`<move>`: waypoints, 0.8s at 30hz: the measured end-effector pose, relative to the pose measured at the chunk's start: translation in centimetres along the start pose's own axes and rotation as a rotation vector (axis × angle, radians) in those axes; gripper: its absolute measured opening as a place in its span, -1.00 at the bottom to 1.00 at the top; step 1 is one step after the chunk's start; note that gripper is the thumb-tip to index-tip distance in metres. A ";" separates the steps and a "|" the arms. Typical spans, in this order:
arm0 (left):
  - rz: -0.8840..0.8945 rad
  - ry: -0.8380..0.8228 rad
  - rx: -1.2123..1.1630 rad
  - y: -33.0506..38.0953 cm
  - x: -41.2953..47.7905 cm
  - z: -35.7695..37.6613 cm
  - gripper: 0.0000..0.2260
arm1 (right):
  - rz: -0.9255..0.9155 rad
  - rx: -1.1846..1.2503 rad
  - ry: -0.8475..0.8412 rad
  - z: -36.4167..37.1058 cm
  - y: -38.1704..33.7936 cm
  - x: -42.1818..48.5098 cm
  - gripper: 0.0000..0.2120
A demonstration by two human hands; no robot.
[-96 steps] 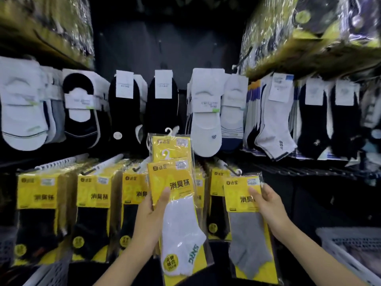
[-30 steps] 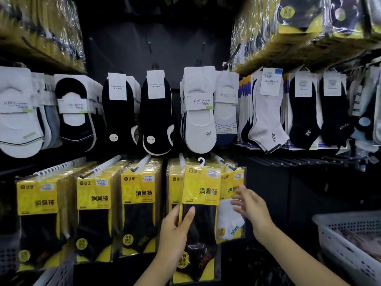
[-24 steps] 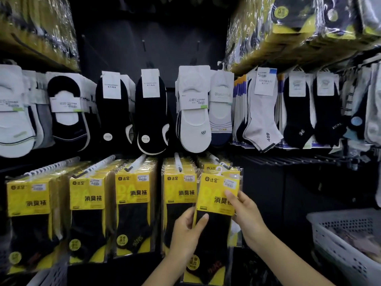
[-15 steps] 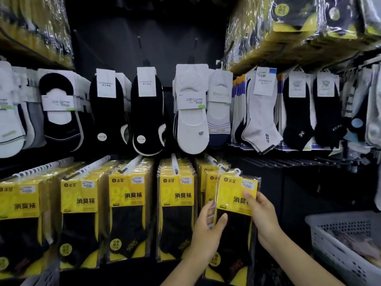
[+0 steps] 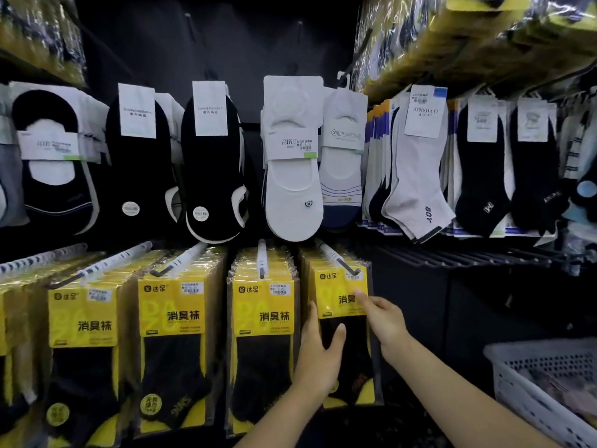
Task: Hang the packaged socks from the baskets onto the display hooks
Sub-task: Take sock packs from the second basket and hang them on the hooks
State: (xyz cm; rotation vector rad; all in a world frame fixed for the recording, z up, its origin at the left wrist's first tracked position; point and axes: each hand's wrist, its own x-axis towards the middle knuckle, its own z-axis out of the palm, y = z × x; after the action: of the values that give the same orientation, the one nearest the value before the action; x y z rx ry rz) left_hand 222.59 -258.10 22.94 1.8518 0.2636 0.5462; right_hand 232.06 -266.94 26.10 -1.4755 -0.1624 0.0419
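Sock pack [image 5: 336,286] threaded on hook [image 5: 332,255]; judged hung. Edges gripped by left hand [image 5: 318,354], pinched by right hand [image 5: 382,318]. Release pending. Basket [image 5: 523,379] contents blurred; more hanging likely left.

The basket [image 5: 529,381] runs off the right edge, contents blurred.

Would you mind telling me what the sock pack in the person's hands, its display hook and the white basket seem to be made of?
The sock pack: clear glossy plastic film, by its sheen, over a yellow card, likely paper. The display hook: probably dark metal wire, topped by a white strip, perhaps plastic. The basket: white matte plastic, by its moulded, perforated walls.
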 end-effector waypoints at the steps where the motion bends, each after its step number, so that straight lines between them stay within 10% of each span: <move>1: 0.005 0.006 -0.001 -0.2 0.6 0.0 -0.34 | 0.019 0.006 0.007 0.1 0.5 0.4 -0.73; 16: -0.060 -0.243 0.020 -6.4 -7.9 -3.3 -0.31 | 0.031 -0.128 0.165 -3.6 7.4 -7.1 -0.73; 24: -0.366 -0.209 0.191 -21.8 -23.1 -11.1 -0.72 | 0.444 -0.305 -0.142 -2.5 21.8 -21.3 -0.77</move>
State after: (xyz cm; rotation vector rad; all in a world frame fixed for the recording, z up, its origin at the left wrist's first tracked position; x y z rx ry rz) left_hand 198.95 -251.47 -0.07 1.9664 0.5152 0.0761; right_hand 212.93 -269.98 2.47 -1.7900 0.0502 0.5006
